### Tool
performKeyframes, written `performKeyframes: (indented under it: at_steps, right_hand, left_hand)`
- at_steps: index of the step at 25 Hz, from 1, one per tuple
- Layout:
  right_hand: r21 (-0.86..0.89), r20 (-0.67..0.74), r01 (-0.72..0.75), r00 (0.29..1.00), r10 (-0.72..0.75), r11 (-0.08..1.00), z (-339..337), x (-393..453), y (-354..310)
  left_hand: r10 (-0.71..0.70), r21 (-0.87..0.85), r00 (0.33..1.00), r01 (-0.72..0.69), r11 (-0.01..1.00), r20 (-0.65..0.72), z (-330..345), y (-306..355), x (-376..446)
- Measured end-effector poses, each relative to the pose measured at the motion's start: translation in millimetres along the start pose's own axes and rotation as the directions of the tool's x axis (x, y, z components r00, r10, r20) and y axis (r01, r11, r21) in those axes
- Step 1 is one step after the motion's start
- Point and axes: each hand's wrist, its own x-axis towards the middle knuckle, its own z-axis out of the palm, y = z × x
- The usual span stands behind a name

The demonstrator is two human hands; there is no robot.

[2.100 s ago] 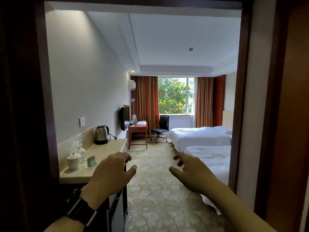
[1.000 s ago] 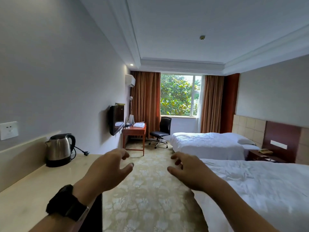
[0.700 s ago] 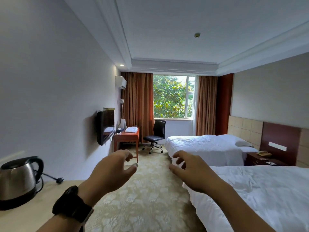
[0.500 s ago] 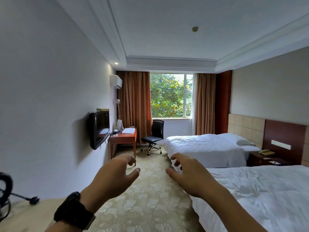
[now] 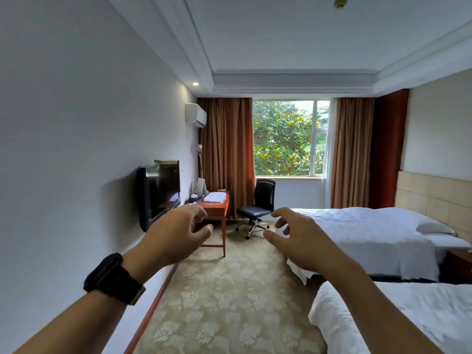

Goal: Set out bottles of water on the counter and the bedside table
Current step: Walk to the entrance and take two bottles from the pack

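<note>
No water bottle is in view. My left hand (image 5: 176,235), with a black watch on its wrist, is held out in front of me with the fingers loosely curled and apart, holding nothing. My right hand (image 5: 304,242) hangs beside it at the same height, fingers spread and empty. A dark wooden bedside table (image 5: 458,264) shows at the right edge, between the two beds. The counter is out of view.
Two white beds stand on the right, the near one (image 5: 408,318) and the far one (image 5: 367,233). A wall TV (image 5: 158,192) hangs on the left. Ahead stand an orange desk (image 5: 215,208), a black office chair (image 5: 258,208) and the window (image 5: 286,137). Patterned carpet (image 5: 224,297) runs between the wall and the beds.
I have walked from the doorway into the room. The counter with the kettle slid off the left edge. The desk, chair and beds are closer. Both hands stay empty in front.
</note>
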Motion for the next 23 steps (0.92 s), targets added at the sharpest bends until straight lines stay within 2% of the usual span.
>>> performKeyframes:
  at_steps: [9,17,23]
  right_hand:
    - [0.039,0.052,0.007,0.999,-0.009,0.999,87.0,227.8,131.8]
    - [-0.062,0.006,0.016,1.0,-0.016,0.998,158.0,482.8,235.2]
    - [-0.071,-0.019,0.018,1.0,-0.02,0.997,198.7,622.3,319.3]
  left_hand:
    - [-0.017,0.014,0.999,0.016,1.0,0.048,165.3,-101.2,219.5]
    - [0.049,-0.011,0.998,-0.049,0.999,0.036,280.3,-206.5,479.9]
    - [0.072,-0.013,0.997,-0.072,0.997,0.025,363.2,-246.2,613.9]
